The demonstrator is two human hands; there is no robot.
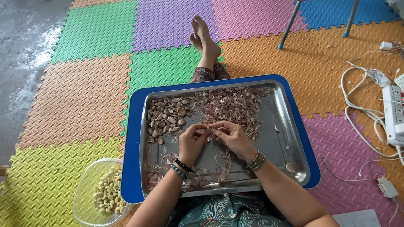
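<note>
My left hand (192, 139) and my right hand (230, 135) meet over the middle of a steel tray (290, 147), fingertips pinched together on a small garlic clove (209, 128). The tray rests on a blue board (131, 168) across my lap. A pile of unpeeled garlic cloves (167, 117) lies in the tray's far left part. Purple garlic skins (233, 105) are heaped in the far middle, and more skins (162, 172) lie near my left wrist.
A clear bowl (86, 191) holding peeled cloves (108, 195) sits on the floor mat to the left of the board. My crossed feet (204, 38) stretch out beyond the tray. A white power strip (393, 113) with cables lies right. Blue-tipped metal legs (290, 25) stand far right.
</note>
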